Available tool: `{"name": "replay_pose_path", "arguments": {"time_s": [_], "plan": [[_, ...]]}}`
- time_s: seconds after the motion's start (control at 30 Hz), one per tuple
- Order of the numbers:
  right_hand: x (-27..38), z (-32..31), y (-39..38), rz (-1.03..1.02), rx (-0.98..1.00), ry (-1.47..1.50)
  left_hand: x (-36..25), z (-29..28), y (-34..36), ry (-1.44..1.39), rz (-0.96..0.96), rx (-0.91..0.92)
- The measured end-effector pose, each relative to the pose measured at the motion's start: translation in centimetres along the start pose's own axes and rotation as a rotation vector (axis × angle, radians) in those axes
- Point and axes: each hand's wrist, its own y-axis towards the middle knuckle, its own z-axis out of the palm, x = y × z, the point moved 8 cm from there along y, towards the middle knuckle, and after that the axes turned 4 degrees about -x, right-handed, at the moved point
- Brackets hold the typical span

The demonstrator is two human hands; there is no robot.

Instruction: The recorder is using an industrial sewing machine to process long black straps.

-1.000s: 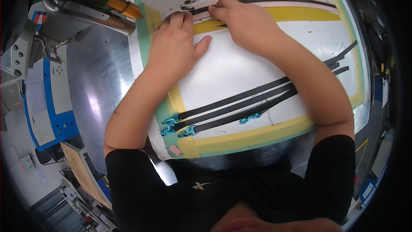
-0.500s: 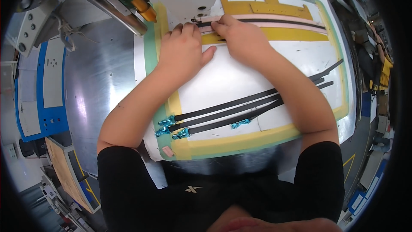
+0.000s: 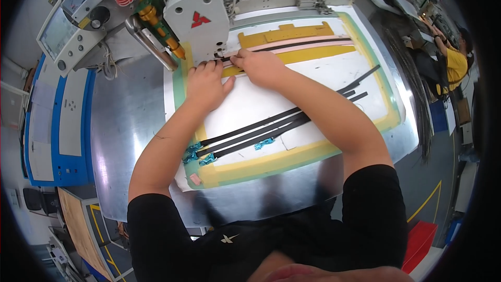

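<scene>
Head view, at the left: a metal table (image 3: 125,146) stretches out under a white sheet (image 3: 229,109) edged with yellow and green tape. On the sheet's lower left corner, blue-green clasps (image 3: 207,160) sit at the ends of loose black straps (image 3: 235,131); these lie close together, some touching or crossing, so a sleeve or forearm brushing over them could drag them askew. The left hand (image 3: 206,86) rests palm down, thumb well away from the fingers, pinching nothing that shows. Its fingertips are just beside the lower end of a white machine head (image 3: 195,8); if that part moved now, they could probably be nipped.

Next comes the right hand (image 3: 261,68), thumb and forefinger close together at the near end of a long black strip (image 3: 308,44). Whether they clamp it or merely press, I cannot tell. The strip runs rightward between pink bands (image 3: 313,48), below an ochre plate (image 3: 284,35); uneven pressure at its left end could skew it out of line, and its far end, with no hand on it, might lift or wander.
</scene>
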Motion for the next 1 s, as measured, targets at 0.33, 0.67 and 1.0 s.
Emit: {"name": "replay_pose_path", "arguments": {"time_s": [0.33,0.67,1.0], "plan": [[-4.4,-1.9,-4.2,0.188,-0.106,-0.017,0.3,-0.7,-1.3,0.023,0.002,-0.052],[-3.8,-2.4,-3.0,0.136,-0.16,-0.022,-2.0,-1.8,0.8,0.041,-0.014,0.009],[-3.5,-1.8,-3.0,0.157,-0.07,-0.02,-3.6,-1.3,2.3,-0.038,-0.133,0.227]]}}
